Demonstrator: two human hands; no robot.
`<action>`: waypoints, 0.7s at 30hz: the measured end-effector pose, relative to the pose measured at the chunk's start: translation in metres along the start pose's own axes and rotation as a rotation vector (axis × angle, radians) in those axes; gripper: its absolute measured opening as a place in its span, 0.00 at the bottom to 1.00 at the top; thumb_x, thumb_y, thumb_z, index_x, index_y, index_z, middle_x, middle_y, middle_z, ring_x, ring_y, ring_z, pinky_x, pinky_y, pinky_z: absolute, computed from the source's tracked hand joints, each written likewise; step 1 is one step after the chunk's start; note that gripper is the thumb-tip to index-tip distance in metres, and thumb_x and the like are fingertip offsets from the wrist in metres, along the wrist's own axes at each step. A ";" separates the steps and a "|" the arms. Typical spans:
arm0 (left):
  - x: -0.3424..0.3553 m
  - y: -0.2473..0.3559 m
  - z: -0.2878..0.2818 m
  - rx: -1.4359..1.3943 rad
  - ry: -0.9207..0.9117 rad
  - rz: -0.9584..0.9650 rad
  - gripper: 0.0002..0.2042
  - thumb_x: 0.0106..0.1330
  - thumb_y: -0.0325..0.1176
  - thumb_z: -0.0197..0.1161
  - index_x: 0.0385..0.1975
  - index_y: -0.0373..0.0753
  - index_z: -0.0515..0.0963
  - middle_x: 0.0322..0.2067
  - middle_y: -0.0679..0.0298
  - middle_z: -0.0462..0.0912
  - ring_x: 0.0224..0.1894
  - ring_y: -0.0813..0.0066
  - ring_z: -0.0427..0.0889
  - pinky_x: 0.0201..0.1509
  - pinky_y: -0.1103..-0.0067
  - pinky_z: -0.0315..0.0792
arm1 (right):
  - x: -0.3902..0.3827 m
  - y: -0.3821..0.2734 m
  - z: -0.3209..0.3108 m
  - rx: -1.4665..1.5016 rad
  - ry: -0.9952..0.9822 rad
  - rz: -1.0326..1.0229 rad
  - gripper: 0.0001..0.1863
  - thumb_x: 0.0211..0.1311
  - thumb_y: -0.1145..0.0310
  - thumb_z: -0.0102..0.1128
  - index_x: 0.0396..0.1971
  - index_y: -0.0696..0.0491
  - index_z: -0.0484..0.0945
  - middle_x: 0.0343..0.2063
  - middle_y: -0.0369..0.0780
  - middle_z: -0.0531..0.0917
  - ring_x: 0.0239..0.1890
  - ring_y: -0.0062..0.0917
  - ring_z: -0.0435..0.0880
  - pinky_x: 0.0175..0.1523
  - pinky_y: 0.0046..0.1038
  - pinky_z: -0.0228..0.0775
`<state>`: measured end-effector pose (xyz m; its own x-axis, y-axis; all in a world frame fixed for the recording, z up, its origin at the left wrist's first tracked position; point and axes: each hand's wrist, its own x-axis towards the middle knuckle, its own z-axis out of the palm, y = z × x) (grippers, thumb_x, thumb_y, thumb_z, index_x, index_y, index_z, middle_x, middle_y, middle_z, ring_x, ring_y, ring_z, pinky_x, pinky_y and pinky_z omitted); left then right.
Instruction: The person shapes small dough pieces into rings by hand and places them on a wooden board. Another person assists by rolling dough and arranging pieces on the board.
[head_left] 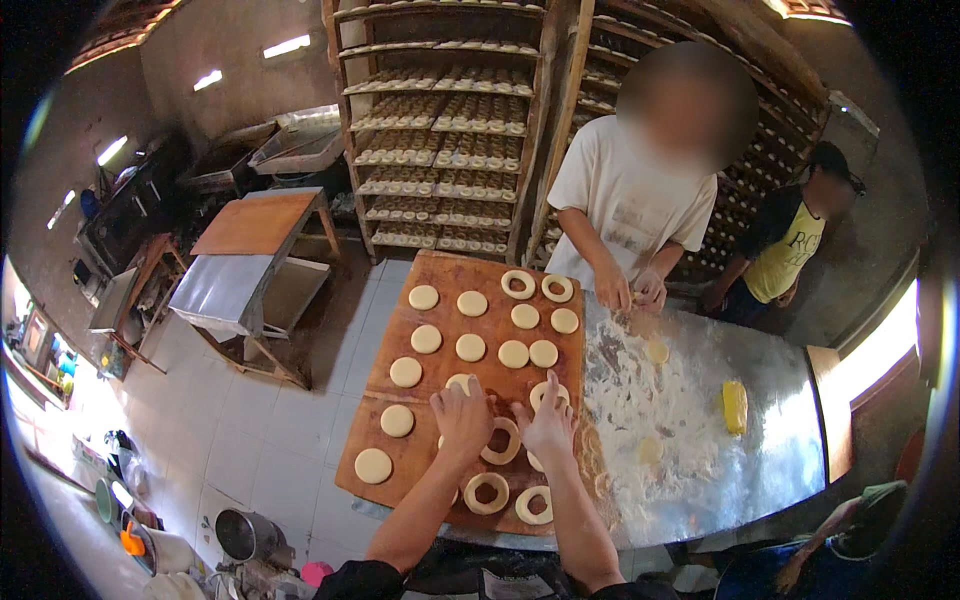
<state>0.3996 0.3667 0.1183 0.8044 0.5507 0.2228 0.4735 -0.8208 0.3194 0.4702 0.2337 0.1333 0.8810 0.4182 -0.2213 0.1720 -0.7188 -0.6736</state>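
Observation:
On a wooden board (395, 345) lie pale flat dough discs (470, 348) and several dough rings (487, 493). My left hand (462, 420) is over the near edge of one disc (460, 382) in the board's middle, its fingers bent down and somewhat apart. My right hand (548, 430) is just to the right, with the index finger stretched forward over a dough piece (560, 394) and the thumb out to the side. That piece is partly covered, so its shape is unclear. Other dough pieces near my wrists are partly hidden by my forearms.
A floured metal table (740, 450) adjoins the board, holding a yellow block (734, 408). Across it a person (630, 210) handles something small; another person (775, 245) stands farther right. Behind rise tall racks (440, 130) of ring-shaped dough. A low table (225, 285) stands left.

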 end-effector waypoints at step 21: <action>-0.033 0.000 0.017 0.043 -0.345 -0.126 0.44 0.53 0.47 0.75 0.71 0.48 0.61 0.57 0.49 0.67 0.62 0.47 0.64 0.65 0.50 0.56 | -0.042 0.171 -0.133 -0.140 0.453 -0.115 0.32 0.63 0.53 0.66 0.64 0.48 0.68 0.57 0.51 0.74 0.63 0.48 0.68 0.68 0.47 0.58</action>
<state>0.3792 0.3457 0.0958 0.8088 0.5708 -0.1417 0.5856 -0.7593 0.2836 0.5208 0.0192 0.1211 0.9507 0.2374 0.1993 0.3095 -0.7629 -0.5676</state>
